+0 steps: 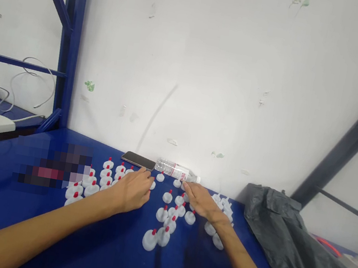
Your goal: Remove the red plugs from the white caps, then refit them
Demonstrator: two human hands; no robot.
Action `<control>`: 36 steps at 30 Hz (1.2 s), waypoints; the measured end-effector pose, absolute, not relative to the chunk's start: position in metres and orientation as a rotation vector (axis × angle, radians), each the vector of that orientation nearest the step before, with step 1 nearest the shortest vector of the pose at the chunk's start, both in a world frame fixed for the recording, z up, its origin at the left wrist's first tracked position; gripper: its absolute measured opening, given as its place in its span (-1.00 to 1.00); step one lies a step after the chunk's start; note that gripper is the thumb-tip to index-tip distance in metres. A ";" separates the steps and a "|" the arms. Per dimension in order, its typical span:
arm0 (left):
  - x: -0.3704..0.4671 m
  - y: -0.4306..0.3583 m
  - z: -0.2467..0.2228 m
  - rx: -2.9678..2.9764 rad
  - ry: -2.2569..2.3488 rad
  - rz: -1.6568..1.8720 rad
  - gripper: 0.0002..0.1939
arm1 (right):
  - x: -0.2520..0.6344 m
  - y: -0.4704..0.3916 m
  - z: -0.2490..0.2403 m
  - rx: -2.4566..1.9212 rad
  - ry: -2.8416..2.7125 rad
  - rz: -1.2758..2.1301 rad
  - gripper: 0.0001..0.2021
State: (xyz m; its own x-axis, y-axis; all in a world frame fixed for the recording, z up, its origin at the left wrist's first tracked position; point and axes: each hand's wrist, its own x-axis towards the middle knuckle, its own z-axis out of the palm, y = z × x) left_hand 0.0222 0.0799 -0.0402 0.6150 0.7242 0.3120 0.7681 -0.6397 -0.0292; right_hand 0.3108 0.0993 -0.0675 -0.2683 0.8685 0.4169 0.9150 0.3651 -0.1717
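Several round white pieces with red tips stand on the blue table, some in rows at the left (92, 189) and others scattered in the middle (150, 240). My left hand (135, 190) is over the right edge of the rows, its fingers curled by a white piece (152, 185); what they grip is hidden. Farther right, my right hand (198, 198) reaches in with its fingertips at a red-tipped piece (177, 182) near the bottle. Its fingers are close together, and I cannot make out what is between them. More white pieces (210, 228) lie beside my right forearm.
A phone (138, 160) and a clear plastic bottle (176, 170) lie along the wall at the back of the table (111, 251). A dark plastic bag (282, 233) fills the right side. Blue frame posts (72, 43) and white cables (14, 83) are at the left.
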 end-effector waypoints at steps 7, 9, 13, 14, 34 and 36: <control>0.029 0.075 -0.036 -2.734 -1.368 -0.764 -0.89 | 0.311 0.080 -0.048 -1.469 -2.086 -0.274 -0.70; 0.030 0.075 -0.034 -2.754 -1.364 -0.857 -0.88 | 0.301 0.070 -0.049 -1.407 -2.116 -0.282 -0.76; 0.032 0.074 -0.031 -2.828 -1.376 -1.197 -0.86 | 0.274 0.051 -0.055 -1.163 -2.405 -0.298 -0.80; 0.032 0.074 -0.031 -2.860 -1.377 -1.321 -0.87 | 0.268 0.048 -0.056 -1.121 -2.441 -0.297 -0.81; 0.035 0.070 -0.038 -3.056 -1.178 -1.359 -0.80 | 0.251 0.031 -0.051 -0.954 -2.120 -0.120 -0.78; 0.034 0.072 -0.040 -2.976 -1.161 -1.234 -0.76 | 0.249 0.028 -0.048 -0.944 -2.062 -0.054 -0.82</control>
